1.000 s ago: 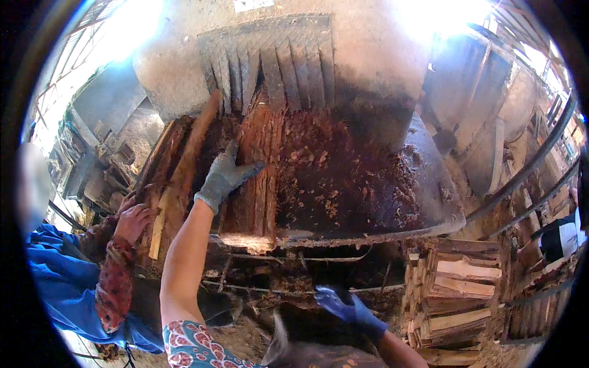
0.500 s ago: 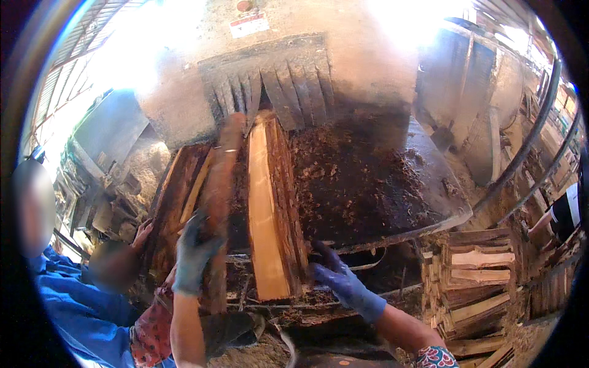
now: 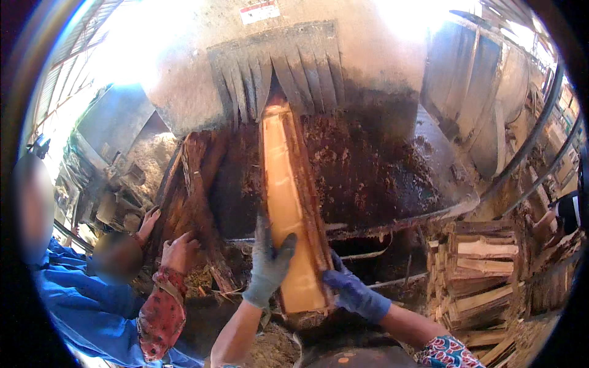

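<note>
Timber (image 3: 285, 196), sawn pale on its upper face and rough with reddish-brown bark down its three-o'clock side, runs from twelve towards six through the middle of my head view. Its far part lies over the dark, debris-strewn machine table (image 3: 380, 178); its near end juts past the front edge towards me. The far tip points at the gap in the strip curtain (image 3: 288, 73) at twelve; I cannot tell whether they touch.

My gloved left hand (image 3: 270, 260) grasps it at about seven, thumb across the pale face, fingers along the side. My gloved right hand (image 3: 356, 288), at five, grasps the bark edge near the close end; its fingertips are partly hidden. Whether I have one thick slab or several layers together, I cannot tell.

I judge it heavy and stiff, hardly fragile, with bark that may flake and slip under a glove. The firmest hold should be low on both sides of the overhanging end, squeezing solid wood rather than loose bark.

At nine, a co-worker's hand (image 3: 181, 251) is close beside dark, bark-covered slabs (image 3: 196, 184). At four, a stack of sawn pieces (image 3: 485, 264) stands well apart from my hands.
</note>
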### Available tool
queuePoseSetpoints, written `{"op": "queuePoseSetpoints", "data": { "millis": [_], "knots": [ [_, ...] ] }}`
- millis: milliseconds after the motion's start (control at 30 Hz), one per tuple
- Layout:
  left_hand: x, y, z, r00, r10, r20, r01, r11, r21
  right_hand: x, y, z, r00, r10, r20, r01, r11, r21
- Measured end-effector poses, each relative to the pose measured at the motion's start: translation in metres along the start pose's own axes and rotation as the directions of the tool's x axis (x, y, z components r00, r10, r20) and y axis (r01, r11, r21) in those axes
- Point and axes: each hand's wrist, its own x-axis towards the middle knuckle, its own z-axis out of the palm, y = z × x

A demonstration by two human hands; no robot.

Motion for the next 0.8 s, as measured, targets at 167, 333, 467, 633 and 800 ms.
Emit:
{"op": "queuePoseSetpoints", "data": {
  "millis": [167,333,467,633,800],
  "knots": [
    [-0.031,0.036,0.009,0.952,0.148,0.269,-0.290,0.715,0.636,-0.053,0.012,-0.040,0.968,0.249,-0.043,-0.230,0.940,0.252],
    [-0.062,0.025,0.011,0.957,-0.289,0.008,0.289,0.957,-0.006,-0.088,0.049,-0.078,0.978,0.168,-0.125,-0.177,0.982,-0.061],
    [-0.091,-0.044,0.017,0.862,-0.482,0.158,0.479,0.671,-0.566,-0.110,0.068,-0.089,0.991,0.137,-0.008,-0.136,0.974,-0.183],
    [-0.133,-0.144,0.011,0.656,-0.703,0.275,0.593,0.254,-0.764,-0.103,-0.004,-0.088,0.964,0.266,0.018,-0.240,0.893,-0.381],
    [-0.137,-0.137,0.025,0.669,-0.706,0.233,0.632,0.376,-0.677,-0.026,-0.073,-0.093,0.950,-0.290,0.119,0.313,0.894,-0.321]
  ]
}}
